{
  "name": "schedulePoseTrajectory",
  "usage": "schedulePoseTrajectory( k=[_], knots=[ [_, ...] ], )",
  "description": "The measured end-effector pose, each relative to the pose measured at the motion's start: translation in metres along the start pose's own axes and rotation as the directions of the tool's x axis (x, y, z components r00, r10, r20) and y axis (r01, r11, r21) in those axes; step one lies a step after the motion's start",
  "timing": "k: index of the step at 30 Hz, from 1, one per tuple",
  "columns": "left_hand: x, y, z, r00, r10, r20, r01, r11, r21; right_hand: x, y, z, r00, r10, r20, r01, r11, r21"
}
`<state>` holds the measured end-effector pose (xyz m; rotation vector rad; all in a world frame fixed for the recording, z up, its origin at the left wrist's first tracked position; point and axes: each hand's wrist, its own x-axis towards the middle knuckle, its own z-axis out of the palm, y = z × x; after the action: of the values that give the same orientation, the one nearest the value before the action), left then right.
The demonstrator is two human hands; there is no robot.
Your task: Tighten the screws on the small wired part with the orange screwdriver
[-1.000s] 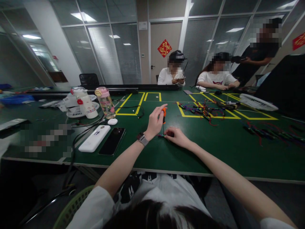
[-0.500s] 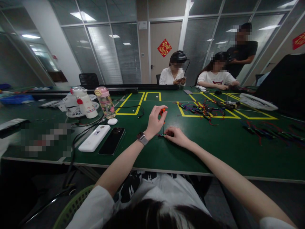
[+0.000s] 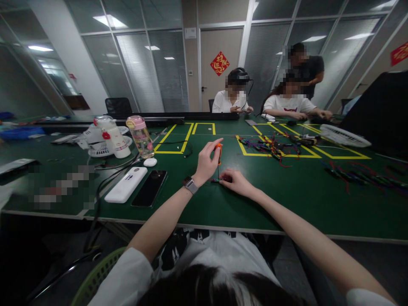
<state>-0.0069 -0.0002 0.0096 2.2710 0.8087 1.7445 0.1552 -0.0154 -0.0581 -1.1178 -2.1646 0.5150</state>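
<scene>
My left hand [image 3: 206, 163], with a watch [image 3: 190, 185] on its wrist, is closed round the orange handle of a screwdriver [image 3: 219, 156]. The screwdriver stands nearly upright, its thin dark shaft pointing down. At the lower end of the shaft lies a small greenish part with reddish wire [image 3: 216, 180], on the green table [image 3: 197, 214]. My right hand [image 3: 237, 182] rests low on the table with its fingertips pinched on that part. Its exact kind is too small to tell, and the fingers hide some of it.
Left of my arms lie a black phone [image 3: 149, 188], a white power bank [image 3: 126, 185] and a small white case [image 3: 150, 162]. Bottles [image 3: 141, 138] stand behind them. Wire bundles [image 3: 274, 144] lie to the right. Across the table two people sit and another stands.
The fingers of my left hand have shifted on the handle, showing more of the orange. My right hand stays in place. Across the table, the standing person has moved left and leans lower.
</scene>
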Motion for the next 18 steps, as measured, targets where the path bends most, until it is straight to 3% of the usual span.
schedulePoseTrajectory(
  k=[6,13,18],
  knots=[
    [-0.0006,0.0039,-0.0010,0.998,0.019,-0.058,-0.015,0.998,0.064,0.0001,-0.0008,-0.0004,1.000,-0.009,-0.003,0.009,1.000,-0.002],
    [-0.0013,0.0059,-0.0022,1.000,0.002,0.014,-0.002,1.000,0.004,-0.0001,-0.0021,-0.0011,1.000,-0.005,0.006,0.005,1.000,-0.020],
    [-0.0006,0.0034,-0.0011,1.000,0.001,0.001,-0.001,1.000,-0.009,0.0002,-0.0016,-0.0010,1.000,-0.005,0.010,0.005,1.000,-0.010]
  ],
)
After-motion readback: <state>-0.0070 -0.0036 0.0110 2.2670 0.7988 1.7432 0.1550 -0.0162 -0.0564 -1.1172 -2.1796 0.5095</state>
